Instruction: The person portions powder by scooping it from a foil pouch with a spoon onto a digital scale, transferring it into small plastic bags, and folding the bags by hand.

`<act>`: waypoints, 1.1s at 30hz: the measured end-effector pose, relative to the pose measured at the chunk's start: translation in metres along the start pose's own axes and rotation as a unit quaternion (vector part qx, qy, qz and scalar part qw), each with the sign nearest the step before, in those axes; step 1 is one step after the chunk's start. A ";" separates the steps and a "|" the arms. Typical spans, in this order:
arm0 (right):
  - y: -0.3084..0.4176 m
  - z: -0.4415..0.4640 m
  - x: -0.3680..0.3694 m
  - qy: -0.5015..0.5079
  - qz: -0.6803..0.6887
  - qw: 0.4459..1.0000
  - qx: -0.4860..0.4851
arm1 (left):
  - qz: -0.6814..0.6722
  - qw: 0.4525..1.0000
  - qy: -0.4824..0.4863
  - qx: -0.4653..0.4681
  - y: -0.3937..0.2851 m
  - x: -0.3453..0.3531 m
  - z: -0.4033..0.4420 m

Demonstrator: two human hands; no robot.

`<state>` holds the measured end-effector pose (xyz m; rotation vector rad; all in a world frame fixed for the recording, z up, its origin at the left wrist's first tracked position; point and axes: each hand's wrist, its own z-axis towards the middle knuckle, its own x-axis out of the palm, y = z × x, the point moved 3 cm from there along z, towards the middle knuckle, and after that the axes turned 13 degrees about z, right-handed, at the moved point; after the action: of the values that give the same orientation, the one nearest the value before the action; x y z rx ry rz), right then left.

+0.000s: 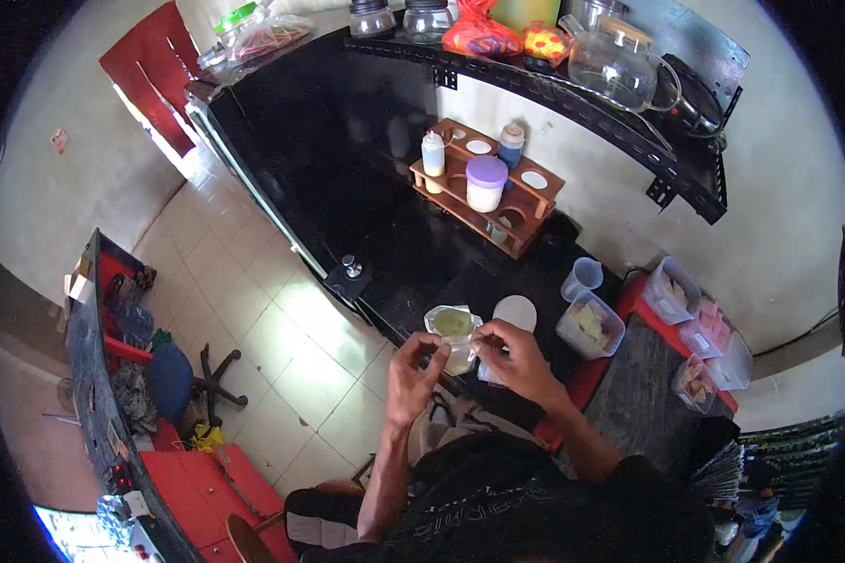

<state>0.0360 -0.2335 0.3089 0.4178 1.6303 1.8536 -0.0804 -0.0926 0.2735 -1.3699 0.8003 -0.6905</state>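
An opened foil pouch (pixel 454 324) with greenish contents showing inside is held up in front of the body, over the black counter's front edge. My left hand (pixel 415 377) pinches the pouch's left side near the rim, and my right hand (pixel 514 358) pinches its right side. Just behind my right hand lies a round white lid (pixel 515 314), partly hidden by the fingers. Below the pouch, a pale container is mostly covered by the hands, so its shape cannot be told.
A wooden rack (pixel 526 225) with bottles and a purple-lidded jar (pixel 485 183) stands behind. Plastic tubs (pixel 591 324) and an empty cup (pixel 583 279) are at right. A metal tamper (pixel 351 266) sits near the left edge. The shelf (pixel 554 77) overhangs the back.
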 end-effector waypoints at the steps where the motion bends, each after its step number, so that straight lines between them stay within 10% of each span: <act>1: 0.000 -0.003 0.002 0.009 -0.022 1.000 -0.012 | 0.000 1.000 0.002 -0.002 0.002 -0.002 -0.002; 33: -0.054 -0.043 0.012 0.044 -0.005 0.996 0.079 | 0.082 0.991 0.072 -0.080 0.056 0.003 -0.036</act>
<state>0.0142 -0.2568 0.2463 0.3981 1.8440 1.7639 -0.1101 -0.1101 0.2163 -1.3905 1.0911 -0.6114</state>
